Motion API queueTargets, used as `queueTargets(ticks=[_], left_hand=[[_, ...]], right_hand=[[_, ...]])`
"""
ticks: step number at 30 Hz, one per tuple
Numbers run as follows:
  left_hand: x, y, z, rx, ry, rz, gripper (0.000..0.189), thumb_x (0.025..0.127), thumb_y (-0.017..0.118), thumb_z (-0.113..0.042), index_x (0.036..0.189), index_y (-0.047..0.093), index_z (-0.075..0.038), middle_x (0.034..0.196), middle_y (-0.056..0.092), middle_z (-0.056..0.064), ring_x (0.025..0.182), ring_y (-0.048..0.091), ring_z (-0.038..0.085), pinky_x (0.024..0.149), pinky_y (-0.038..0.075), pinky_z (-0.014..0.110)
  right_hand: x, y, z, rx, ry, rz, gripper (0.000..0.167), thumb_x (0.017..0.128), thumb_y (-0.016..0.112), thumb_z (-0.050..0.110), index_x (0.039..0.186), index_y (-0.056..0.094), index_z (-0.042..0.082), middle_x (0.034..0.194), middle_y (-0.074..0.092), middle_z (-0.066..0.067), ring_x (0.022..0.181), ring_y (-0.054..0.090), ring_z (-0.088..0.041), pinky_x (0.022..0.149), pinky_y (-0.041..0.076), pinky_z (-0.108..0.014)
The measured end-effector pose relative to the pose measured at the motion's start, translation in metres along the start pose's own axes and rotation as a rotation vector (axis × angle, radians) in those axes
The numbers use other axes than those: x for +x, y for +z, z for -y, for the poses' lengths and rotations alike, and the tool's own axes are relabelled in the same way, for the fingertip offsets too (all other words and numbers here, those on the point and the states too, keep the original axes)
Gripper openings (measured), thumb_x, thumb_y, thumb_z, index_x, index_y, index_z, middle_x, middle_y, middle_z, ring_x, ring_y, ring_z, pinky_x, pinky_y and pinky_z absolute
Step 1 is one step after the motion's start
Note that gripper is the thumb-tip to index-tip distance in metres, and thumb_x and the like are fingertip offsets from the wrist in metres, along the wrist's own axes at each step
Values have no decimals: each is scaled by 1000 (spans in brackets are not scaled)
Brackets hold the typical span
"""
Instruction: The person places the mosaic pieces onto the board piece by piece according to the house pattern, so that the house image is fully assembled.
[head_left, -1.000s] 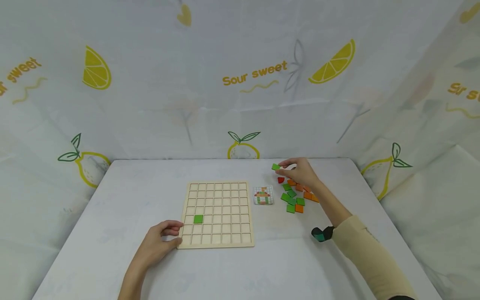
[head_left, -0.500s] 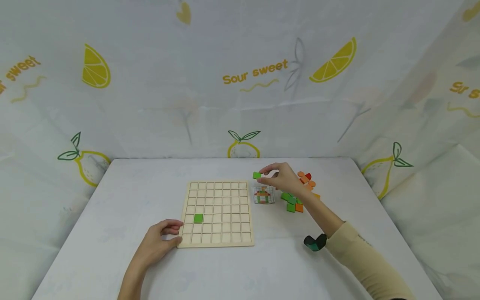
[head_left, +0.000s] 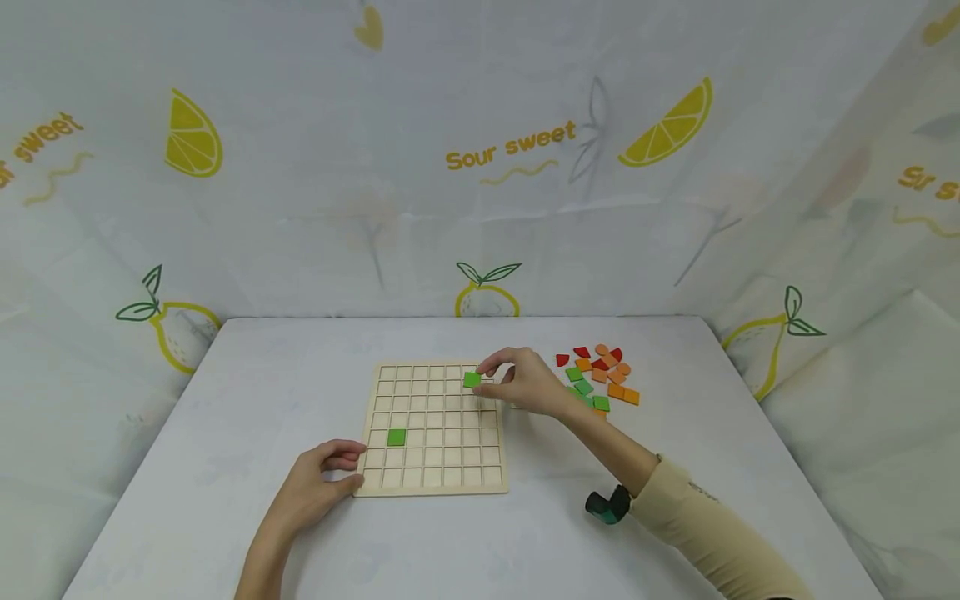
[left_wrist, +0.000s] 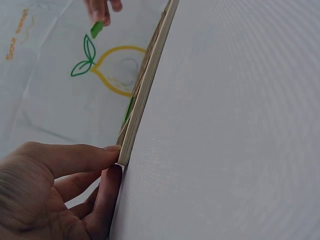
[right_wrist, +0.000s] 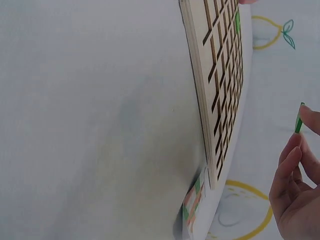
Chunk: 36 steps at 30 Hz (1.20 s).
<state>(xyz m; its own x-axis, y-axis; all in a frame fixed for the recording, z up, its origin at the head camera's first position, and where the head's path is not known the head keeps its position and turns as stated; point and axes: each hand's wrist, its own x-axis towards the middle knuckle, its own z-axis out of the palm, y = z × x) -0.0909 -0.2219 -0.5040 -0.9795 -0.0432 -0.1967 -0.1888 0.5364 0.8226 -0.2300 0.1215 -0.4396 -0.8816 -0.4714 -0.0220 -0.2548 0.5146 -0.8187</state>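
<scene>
A square wooden grid board [head_left: 444,455] lies on the table with one green tile [head_left: 396,437] seated in a cell at its lower left. My left hand [head_left: 311,487] holds the board by its lower left edge, thumb and fingers at the corner in the left wrist view. Between thumb and fingertips, my right hand [head_left: 528,385] pinches a second green square tile [head_left: 472,380] above the board's upper right cells. The right wrist view shows that held tile [right_wrist: 299,119] edge-on, raised clear of the board.
Loose orange tiles [head_left: 616,390], green tiles [head_left: 583,387] and red pieces [head_left: 582,352] lie scattered right of the board. A small pattern card [right_wrist: 194,202] sits by the board's right edge, mostly covered by the right hand in the head view.
From above the loose pieces, my right hand has carried the green tile leftward, past the pattern card, to over the board. My left hand stays at the board's edge.
</scene>
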Motion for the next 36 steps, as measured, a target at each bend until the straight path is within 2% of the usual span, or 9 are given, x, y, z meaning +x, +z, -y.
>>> queueTargets(ticks=[10, 19, 26, 32, 36], left_hand=[[0, 0, 0, 8, 4, -1, 47, 85, 84, -3, 130, 73, -4, 123, 76, 9, 110, 70, 16, 90, 54, 20], [0, 0, -1, 5, 3, -1, 45, 85, 84, -2, 129, 74, -5, 121, 77, 8, 109, 70, 16, 92, 54, 20], [0, -1, 1, 2, 6, 7, 45, 86, 84, -3, 129, 73, -5, 122, 76, 8, 110, 71, 16, 93, 55, 20], [0, -1, 2, 9, 9, 10, 45, 86, 84, -4, 130, 74, -6, 122, 77, 7, 111, 71, 16, 94, 54, 20], [0, -2, 2, 5, 10, 11, 45, 86, 84, -4, 130, 74, -6, 122, 77, 8, 111, 71, 16, 94, 54, 20]], right_hand=[[2, 38, 20, 39, -94, 113, 27, 90, 88, 21, 111, 79, 7, 113, 72, -18, 58, 54, -6, 56, 45, -18], [5, 73, 36, -49, -131, 203, 25, 88, 90, 27, 106, 80, 12, 108, 75, -9, 59, 57, -1, 58, 47, -18], [10, 92, 38, -58, -104, 247, 26, 87, 90, 29, 105, 81, 12, 98, 75, 4, 62, 52, -2, 59, 42, -16], [13, 108, 35, -47, -64, 272, 23, 84, 92, 25, 100, 80, 13, 90, 73, 11, 82, 61, 1, 72, 50, -16], [13, 114, 34, -71, -41, 284, 22, 85, 93, 26, 98, 79, 15, 86, 70, 14, 79, 60, 2, 73, 50, -16]])
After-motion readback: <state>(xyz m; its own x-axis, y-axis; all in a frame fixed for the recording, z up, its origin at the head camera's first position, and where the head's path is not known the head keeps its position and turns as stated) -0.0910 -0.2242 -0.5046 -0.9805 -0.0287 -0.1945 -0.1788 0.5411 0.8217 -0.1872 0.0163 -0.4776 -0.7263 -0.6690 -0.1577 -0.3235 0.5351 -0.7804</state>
